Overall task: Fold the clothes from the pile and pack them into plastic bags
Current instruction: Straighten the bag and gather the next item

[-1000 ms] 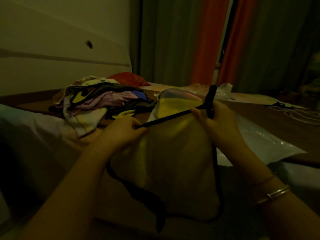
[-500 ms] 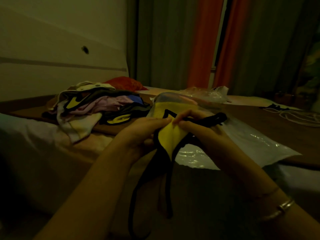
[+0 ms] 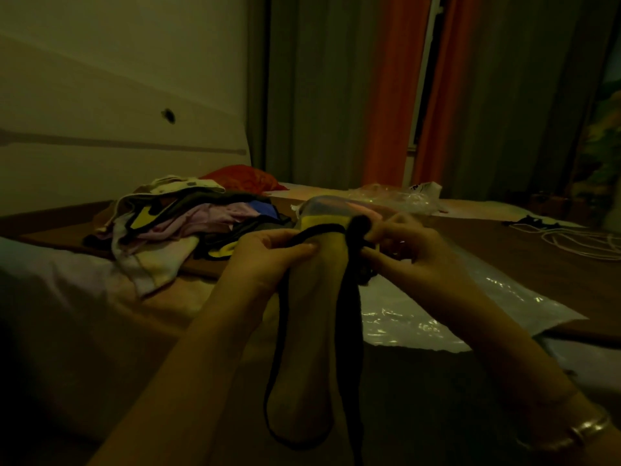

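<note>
My left hand [image 3: 268,257] and right hand [image 3: 413,253] pinch the yellow garment [image 3: 316,297] by its black trim, mid-frame. Dark print on the crumpled bag [image 3: 425,190], upper right of centre, is too small to read.

Held garment [image 3: 312,297] was pale yellow with black trim. Clothes pile [image 3: 188,223] mixed white, pink, blue, black and yellow; a red piece [image 3: 242,178] lay behind it. Curtains [image 3: 393,95] were orange between grey-green panels. Plastic bag [image 3: 420,317] was clear, glossy. Bracelet [image 3: 588,428] was silvery.
</note>
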Demonstrator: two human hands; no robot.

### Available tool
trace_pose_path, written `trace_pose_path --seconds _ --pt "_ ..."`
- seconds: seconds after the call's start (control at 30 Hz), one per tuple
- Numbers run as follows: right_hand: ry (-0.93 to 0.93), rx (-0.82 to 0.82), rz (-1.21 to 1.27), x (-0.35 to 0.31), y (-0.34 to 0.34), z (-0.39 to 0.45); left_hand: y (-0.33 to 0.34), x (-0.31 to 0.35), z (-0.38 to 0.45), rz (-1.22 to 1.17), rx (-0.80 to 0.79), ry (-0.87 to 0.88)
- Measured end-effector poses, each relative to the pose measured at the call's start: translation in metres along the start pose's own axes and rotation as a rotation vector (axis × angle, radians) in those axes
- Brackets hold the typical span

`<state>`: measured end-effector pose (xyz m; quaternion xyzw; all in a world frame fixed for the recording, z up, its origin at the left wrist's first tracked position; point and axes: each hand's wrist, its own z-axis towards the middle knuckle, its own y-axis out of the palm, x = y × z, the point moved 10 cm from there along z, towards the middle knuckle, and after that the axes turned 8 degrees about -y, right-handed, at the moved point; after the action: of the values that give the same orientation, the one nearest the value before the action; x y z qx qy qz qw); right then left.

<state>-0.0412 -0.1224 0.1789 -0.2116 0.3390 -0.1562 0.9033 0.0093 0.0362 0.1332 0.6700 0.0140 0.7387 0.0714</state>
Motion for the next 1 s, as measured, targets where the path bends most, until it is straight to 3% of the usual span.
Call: trace_pose_path --seconds 0.17,0.3,0.53,0.77,1.0 --pt "-0.092 -0.074 0.084 -0.012 0.014 0.001 0.01 0.003 -0.011 0.13 -0.008 0.024" --pt "-0.065 -0.125 0.146 -0.011 0.032 -0.001 0.018 -0.007 -0.012 0.06 -0.08 -0.043" --pt "-0.107 0.125 -0.093 -0.007 0.012 0.008 0.038 -0.012 -0.014 -0.21 -0.307 -0.146" --pt "-0.15 0.179 -0.177 -0.013 0.008 0.01 0.045 -0.006 -0.022 -0.271 -0.402 -0.112" --pt "-0.207 0.118 -0.178 -0.015 0.011 0.009 0.03 0.0 -0.015 -0.163 -0.225 -0.041"
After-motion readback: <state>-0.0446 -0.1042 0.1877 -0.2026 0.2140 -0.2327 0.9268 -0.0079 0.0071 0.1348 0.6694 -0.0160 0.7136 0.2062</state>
